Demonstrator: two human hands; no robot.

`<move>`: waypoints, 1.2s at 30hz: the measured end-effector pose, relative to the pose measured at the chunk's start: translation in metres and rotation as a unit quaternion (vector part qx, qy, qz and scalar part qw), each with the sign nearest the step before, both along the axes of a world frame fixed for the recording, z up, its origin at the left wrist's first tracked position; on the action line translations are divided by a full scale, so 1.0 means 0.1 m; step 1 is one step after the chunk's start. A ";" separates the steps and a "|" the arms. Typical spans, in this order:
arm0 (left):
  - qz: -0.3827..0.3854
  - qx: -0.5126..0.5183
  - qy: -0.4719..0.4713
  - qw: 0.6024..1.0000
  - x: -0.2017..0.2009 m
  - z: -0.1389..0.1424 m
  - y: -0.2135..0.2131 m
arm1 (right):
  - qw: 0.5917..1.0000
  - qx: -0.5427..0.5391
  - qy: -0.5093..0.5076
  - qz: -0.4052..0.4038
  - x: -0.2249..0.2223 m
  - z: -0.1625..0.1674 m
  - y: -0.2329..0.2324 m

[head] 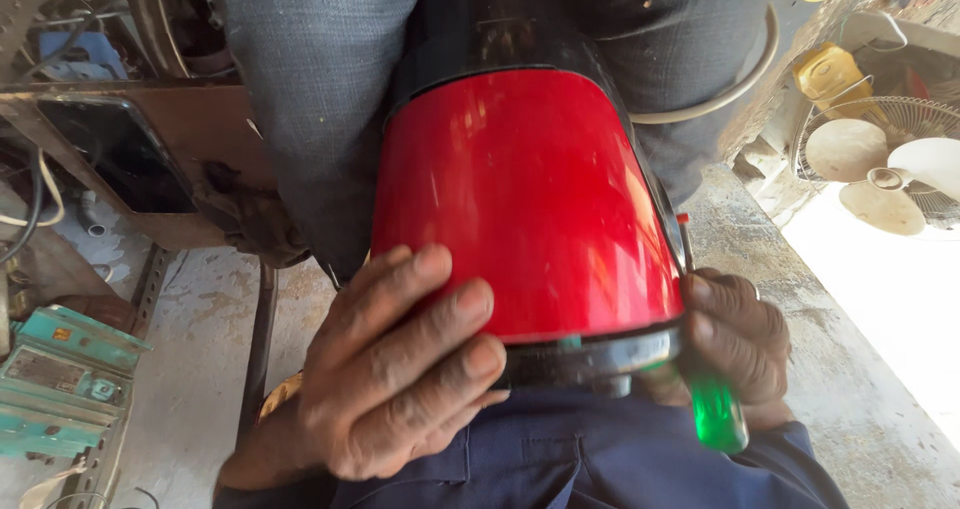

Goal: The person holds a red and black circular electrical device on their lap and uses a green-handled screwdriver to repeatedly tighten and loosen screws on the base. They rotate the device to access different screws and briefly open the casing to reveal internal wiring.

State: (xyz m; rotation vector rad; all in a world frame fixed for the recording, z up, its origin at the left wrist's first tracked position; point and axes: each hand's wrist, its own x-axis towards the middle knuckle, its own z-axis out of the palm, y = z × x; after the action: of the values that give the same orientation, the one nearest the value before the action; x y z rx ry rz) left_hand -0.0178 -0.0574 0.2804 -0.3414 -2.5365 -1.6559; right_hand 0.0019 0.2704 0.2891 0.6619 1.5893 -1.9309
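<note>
Red kettle (525,204), glossy, with black bands at both ends, lies across my lap at frame centre, between my 2 hands. My left hand (400,374) is pressed flat on its near red wall, fingers (455,304) spread and wrapped over the lower black rim. My right hand (738,341) is closed around a screwdriver (712,394) with a green handle, its shaft running up along the kettle's right edge. Beyond sit grey trousers (310,99), a dark phone (120,154) on a rusty table (200,119), and a fan (885,164) at right.
</note>
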 end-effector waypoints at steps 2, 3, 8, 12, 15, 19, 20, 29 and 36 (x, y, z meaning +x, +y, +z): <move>-0.051 -0.030 -0.040 0.997 -0.05 0.08 -0.08 | 0.976 0.092 0.189 0.051 -0.10 -0.15 -0.16; -0.042 -0.028 -0.039 0.998 -0.06 0.09 -0.07 | 0.912 0.178 0.353 0.107 -0.16 -0.26 -0.22; -0.010 -0.035 -0.027 0.999 -0.08 0.11 0.04 | 0.842 0.219 0.472 0.142 -0.25 -0.37 -0.31; 0.008 -0.038 -0.059 0.997 -0.14 0.18 0.08 | 0.818 0.261 0.489 0.156 -0.37 -0.29 -0.40; 0.015 -0.046 -0.074 0.996 -0.26 0.23 0.08 | 0.803 0.310 0.475 0.181 -0.50 -0.17 -0.51; -0.008 -0.074 -0.019 0.997 -0.43 0.26 0.00 | 0.793 0.348 0.461 0.196 -0.73 -0.09 -0.57; -0.007 -0.075 -0.006 0.997 -0.48 0.23 -0.01 | 0.811 0.348 0.432 0.185 -0.77 -0.08 -0.58; -0.016 -0.090 0.087 0.992 -0.83 -0.03 0.00 | 0.885 0.218 0.378 0.164 -1.03 -0.24 -0.56; -0.064 -0.063 0.045 0.995 -1.08 -0.18 -0.10 | 0.925 0.199 0.280 0.161 -1.15 -0.31 -0.55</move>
State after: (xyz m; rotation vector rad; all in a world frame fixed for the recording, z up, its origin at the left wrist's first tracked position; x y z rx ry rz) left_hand -0.1255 -0.0678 0.2621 -0.5875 -2.6060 -1.4863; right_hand -0.1133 0.2158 0.2583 -0.0410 2.3087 -1.6387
